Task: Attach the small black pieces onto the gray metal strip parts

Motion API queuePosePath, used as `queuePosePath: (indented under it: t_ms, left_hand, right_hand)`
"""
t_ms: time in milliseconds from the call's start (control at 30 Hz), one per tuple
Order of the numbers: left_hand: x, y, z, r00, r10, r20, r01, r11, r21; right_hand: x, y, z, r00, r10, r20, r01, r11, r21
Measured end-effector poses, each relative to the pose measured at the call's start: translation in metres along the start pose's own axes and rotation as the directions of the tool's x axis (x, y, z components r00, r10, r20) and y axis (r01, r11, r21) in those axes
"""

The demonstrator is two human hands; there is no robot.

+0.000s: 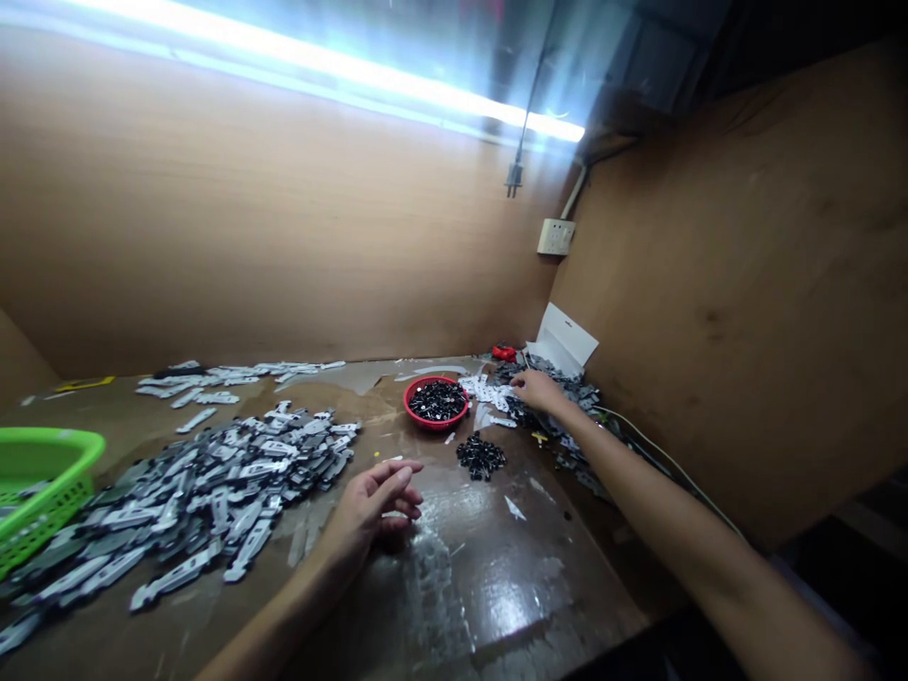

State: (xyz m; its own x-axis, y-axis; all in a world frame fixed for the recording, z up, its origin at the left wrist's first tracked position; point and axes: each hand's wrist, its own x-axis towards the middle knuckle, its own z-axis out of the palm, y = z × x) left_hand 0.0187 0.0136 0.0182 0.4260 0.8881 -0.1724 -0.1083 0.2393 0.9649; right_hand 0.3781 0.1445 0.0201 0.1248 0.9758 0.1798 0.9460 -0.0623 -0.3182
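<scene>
My left hand (375, 501) rests on the brown table (489, 586), fingers loosely stretched and apart, nothing in it, just right of a big heap of grey flat parts (213, 492). My right hand (535, 388) reaches far to the right back, fingers bent down onto a pile of white and grey parts (497, 392) by the side wall. What it grips is hidden. A red bowl of small black pieces (435, 401) stands left of that hand. A small loose pile of black pieces (480, 456) lies in front of the bowl.
A green basket (39, 482) sits at the left edge. More grey parts (227, 378) lie along the back wall. A white card (564, 339) leans in the corner, with a white cable (659, 454) along the right wall and a wall socket (555, 236) above.
</scene>
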Motion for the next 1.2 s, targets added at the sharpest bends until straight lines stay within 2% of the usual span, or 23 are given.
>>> queuePosePath:
  t_ms: [167,333,433,533,633,667,700,767,833,1067,1200]
  left_hand:
    - [0.0,0.001,-0.001,1.0,-0.003,0.009,0.003,1.0,0.009]
    - [-0.001,0.001,0.001,1.0,-0.021,0.008,0.022,1.0,-0.001]
    - [-0.001,-0.001,0.002,0.999,-0.031,0.022,0.031,0.999,-0.013]
    - [0.0,-0.004,0.001,0.999,-0.035,0.027,0.035,0.999,-0.009]
    - [0.001,-0.007,0.0,0.999,-0.038,0.025,0.038,0.999,-0.003]
    - [0.002,-0.008,0.0,0.999,-0.04,0.029,0.04,0.999,0.0]
    - [0.002,-0.008,0.0,0.999,-0.042,0.033,0.042,0.999,0.004]
    - [0.003,-0.009,0.0,0.998,-0.043,0.036,0.042,0.999,0.012]
    - [0.003,-0.008,0.0,0.998,-0.048,0.032,0.048,0.999,0.015]
    - [0.004,-0.006,-0.001,0.998,-0.055,0.029,0.054,0.998,0.023]
    - [0.002,-0.004,0.0,0.999,-0.046,0.024,0.046,0.999,0.015]
  right_hand:
    - [0.002,0.004,0.002,0.999,-0.022,0.037,0.024,0.999,-0.036]
    - [-0.009,0.014,-0.016,0.999,-0.034,0.01,0.033,0.999,0.033]
    - [-0.025,0.016,-0.027,0.992,-0.087,0.089,0.075,0.989,0.123]
    - [-0.048,0.01,-0.031,0.947,-0.188,0.261,0.131,0.967,0.22]
    - [-0.067,0.001,-0.03,0.846,-0.316,0.429,0.196,0.933,0.302]
    - [-0.07,-0.001,-0.03,0.846,-0.33,0.418,0.215,0.93,0.298]
    - [-0.071,-0.002,-0.03,0.876,-0.316,0.364,0.226,0.936,0.269]
    - [-0.067,-0.002,-0.029,0.961,-0.22,0.165,0.194,0.968,0.16]
    - [-0.057,-0.001,-0.027,0.991,-0.13,0.026,0.127,0.989,0.074]
    - [-0.015,-0.008,-0.001,1.0,-0.002,0.022,0.004,0.997,-0.075]
    - [0.009,-0.006,0.002,0.998,0.063,0.026,-0.06,0.991,-0.116]
